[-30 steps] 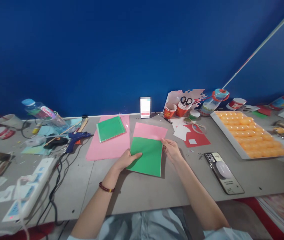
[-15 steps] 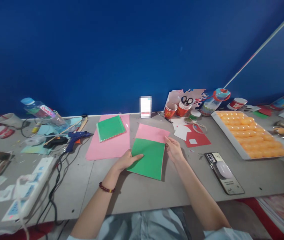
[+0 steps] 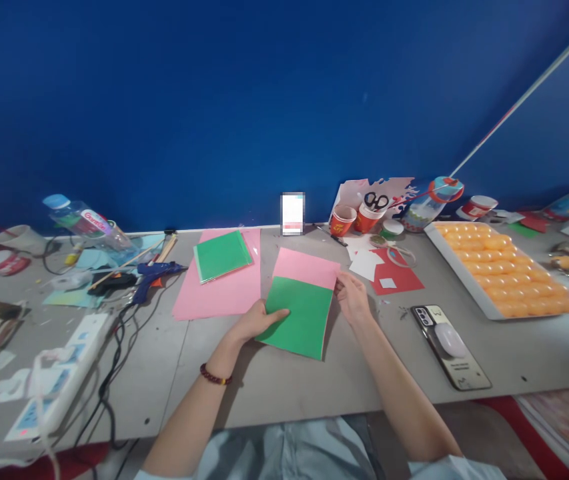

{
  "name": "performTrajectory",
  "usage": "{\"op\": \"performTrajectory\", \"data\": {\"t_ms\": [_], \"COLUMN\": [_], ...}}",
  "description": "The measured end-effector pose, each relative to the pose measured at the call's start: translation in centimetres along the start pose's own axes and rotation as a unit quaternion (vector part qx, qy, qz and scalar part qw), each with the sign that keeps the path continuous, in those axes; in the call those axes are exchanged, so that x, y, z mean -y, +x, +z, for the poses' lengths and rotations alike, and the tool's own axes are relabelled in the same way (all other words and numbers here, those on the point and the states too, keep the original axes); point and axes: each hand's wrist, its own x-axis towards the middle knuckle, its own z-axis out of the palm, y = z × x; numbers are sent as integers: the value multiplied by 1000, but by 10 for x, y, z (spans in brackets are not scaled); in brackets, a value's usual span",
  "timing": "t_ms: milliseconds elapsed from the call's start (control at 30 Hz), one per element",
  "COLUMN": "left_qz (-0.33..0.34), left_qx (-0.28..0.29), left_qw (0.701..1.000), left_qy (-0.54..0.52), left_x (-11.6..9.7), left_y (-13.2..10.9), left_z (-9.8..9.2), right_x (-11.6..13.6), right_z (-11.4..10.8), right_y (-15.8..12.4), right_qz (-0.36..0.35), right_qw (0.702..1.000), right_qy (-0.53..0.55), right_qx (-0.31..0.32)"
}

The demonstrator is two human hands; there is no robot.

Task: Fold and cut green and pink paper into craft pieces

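Note:
A green sheet of paper (image 3: 300, 320) lies on a pink sheet (image 3: 305, 265) in the middle of the grey table (image 3: 284, 387). My left hand (image 3: 257, 321) grips the green sheet's left edge, thumb lying on top. My right hand (image 3: 352, 300) pinches the right edge where green meets pink. A red bead bracelet (image 3: 215, 375) circles my left wrist.
A larger pink sheet (image 3: 219, 293) with a green pad (image 3: 222, 255) lies to the left, beside a blue glue gun (image 3: 154, 275) and cables. A phone (image 3: 450, 337), a tray of orange balls (image 3: 507, 275), red cups with scissors (image 3: 364, 215) and red paper (image 3: 395, 277) sit right.
The green and pink sheets have shifted slightly right and rotated a little. My right hand moved up along the right edge; my left hand kept its hold.

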Motion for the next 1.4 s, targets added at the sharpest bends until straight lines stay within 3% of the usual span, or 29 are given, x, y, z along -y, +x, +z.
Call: {"op": "performTrajectory", "data": {"t_ms": [200, 567, 800, 967, 1200, 1400], "left_qz": [-34, -24, -23, -9, 38, 39], "left_qx": [3, 3, 7, -12, -104, -106], "left_qw": [999, 999, 1000, 998, 992, 989], "left_qy": [39, 22, 18, 56, 66, 97], "left_x": [4, 3, -4, -5, -5, -6], "left_y": [2, 2, -1, -1, 2, 2], "left_z": [0, -1, 1, 4, 0, 0], "right_x": [5, 10, 5, 0, 2, -2], "right_z": [3, 2, 0, -2, 2, 6], "right_y": [-1, -3, -1, 0, -5, -7], "right_qz": [-17, 3, 9, -27, 82, 67], "right_qw": [998, 998, 997, 994, 995, 997], "right_qy": [37, 46, 49, 30, -13, -22], "right_qx": [-57, -36, -60, -102, 48, 17]}}
